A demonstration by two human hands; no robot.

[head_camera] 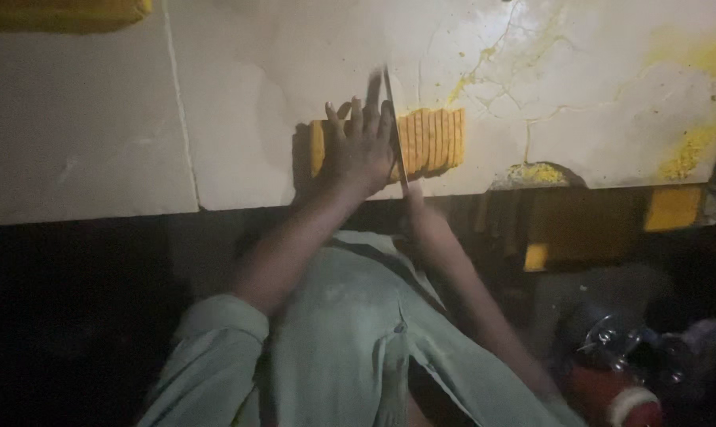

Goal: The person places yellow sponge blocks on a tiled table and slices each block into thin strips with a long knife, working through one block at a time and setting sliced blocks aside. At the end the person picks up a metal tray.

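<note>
A long yellow block (pixel 431 141) lies on a white stone slab (pixel 97 119) near its front edge. Its right part is cut into several thin slices. My left hand (pixel 359 152) rests flat on the uncut left part, fingers spread. My right hand (pixel 413 204) sits at the slab's edge, blurred, shut on the handle of a long knife (pixel 392 119). The blade stands across the block, just right of my left fingers. The left end of the block (pixel 317 149) shows beyond my hand.
Another yellow slab (pixel 57 12) lies at the far left corner. Yellow crumbs and smears (pixel 536 172) mark the right side of the stone. Yellow pieces (pixel 674 207) sit below the edge. A red object (pixel 621 399) and dark clutter are at lower right.
</note>
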